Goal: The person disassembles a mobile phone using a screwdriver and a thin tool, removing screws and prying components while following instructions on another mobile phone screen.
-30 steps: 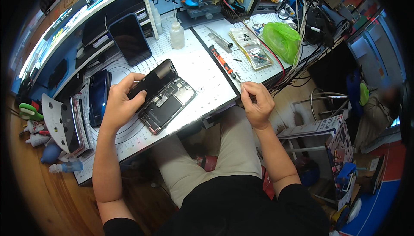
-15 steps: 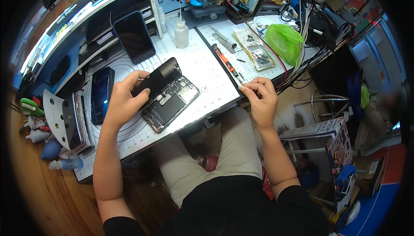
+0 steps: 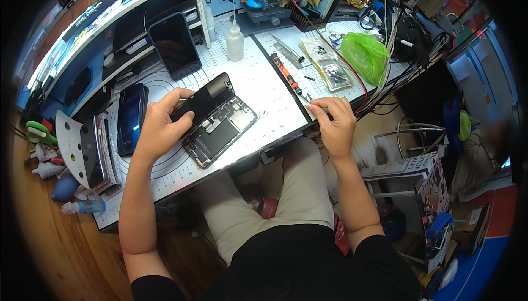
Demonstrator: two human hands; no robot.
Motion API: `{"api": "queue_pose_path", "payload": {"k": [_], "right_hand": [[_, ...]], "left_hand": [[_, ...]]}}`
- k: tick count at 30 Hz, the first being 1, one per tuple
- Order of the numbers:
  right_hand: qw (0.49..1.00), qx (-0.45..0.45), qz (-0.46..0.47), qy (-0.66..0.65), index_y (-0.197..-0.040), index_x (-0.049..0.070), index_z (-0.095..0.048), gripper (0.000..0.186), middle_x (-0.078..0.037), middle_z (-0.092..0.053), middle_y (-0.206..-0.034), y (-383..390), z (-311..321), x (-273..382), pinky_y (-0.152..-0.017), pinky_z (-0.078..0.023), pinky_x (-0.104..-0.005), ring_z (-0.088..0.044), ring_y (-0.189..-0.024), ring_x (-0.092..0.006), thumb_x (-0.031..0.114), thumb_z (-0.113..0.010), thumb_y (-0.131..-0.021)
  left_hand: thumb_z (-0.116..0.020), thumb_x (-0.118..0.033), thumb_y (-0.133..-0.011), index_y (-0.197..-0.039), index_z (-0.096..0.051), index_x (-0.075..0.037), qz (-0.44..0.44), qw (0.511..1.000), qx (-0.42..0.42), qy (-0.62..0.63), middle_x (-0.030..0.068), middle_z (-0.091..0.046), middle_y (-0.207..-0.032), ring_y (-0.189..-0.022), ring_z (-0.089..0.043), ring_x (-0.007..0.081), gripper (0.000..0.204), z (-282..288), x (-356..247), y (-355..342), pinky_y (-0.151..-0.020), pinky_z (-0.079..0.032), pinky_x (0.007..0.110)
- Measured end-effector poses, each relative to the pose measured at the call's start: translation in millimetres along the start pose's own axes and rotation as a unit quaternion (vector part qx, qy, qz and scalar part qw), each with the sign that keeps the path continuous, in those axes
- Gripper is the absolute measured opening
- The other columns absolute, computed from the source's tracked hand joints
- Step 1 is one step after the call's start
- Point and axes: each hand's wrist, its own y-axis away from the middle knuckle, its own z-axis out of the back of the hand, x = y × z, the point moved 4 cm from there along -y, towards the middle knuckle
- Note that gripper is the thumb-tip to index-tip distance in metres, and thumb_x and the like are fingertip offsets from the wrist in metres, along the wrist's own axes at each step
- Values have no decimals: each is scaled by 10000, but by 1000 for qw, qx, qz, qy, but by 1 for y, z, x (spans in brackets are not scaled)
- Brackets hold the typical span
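Observation:
My left hand [image 3: 165,125] grips the lifted black screen [image 3: 209,93] of an opened phone, whose body [image 3: 223,131] shows its internal board and battery on the white mat [image 3: 264,141]. My right hand [image 3: 333,125] is pinched at the mat's edge, just below an orange-and-black screwdriver [image 3: 286,72]; a thin item at its fingertips is too small to name. A silver pen-like tool [image 3: 289,48] lies behind the screwdriver. A dark phone [image 3: 175,45] and a translucent dropper bottle [image 3: 235,46] stand behind the opened phone, and a blue-black phone [image 3: 132,119] lies left of it.
A green plastic bag [image 3: 366,59], small parts bags [image 3: 324,67] and tangled cables fill the right of the bench. Green-handled scissors [image 3: 38,131], small bottles and a blue blower [image 3: 65,190] crowd the left edge. A metal chair frame [image 3: 407,133] and a printed box [image 3: 429,213] are at the lower right.
The bench appears slightly further right as the view shifts. My right hand has moved a little upward, still pinched. My left hand keeps hold of the raised screen.

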Motion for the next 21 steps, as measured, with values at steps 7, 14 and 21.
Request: {"api": "queue_pose_path", "payload": {"k": [7,14,21], "right_hand": [[999,44,7,0,-920,41,-761,163,-65,-730,-871,-5,-2,2,-751,-503,-362,-629,-829,-254,101,-831,-786],[966,213,134,62,-1248,170,-735,494,-88,-605,-1179,-37,3,-8,-983,-420,-420,-521,-1100,-300,351,-831,-799],[932,304,190,59,-1281,186,-730,575,-66,-568,-1237,-57,-2,-18,-1005,-401,-413,-482,-1112,-283,390,-851,-757]], "left_hand": [[-641,-2,-864,-1158,-620,51,28,999,29,-10,27,-674,-880,-828,-586,51,299,1,-1,0,-764,-469,221],[-644,-5,-860,-1143,-623,53,24,999,25,-9,24,-662,-840,-792,-573,46,290,1,-2,0,-728,-461,220],[-647,-20,-848,-1132,-648,52,10,1000,6,-7,106,-713,-787,-727,-630,89,293,1,-3,0,-711,-503,265]]}}
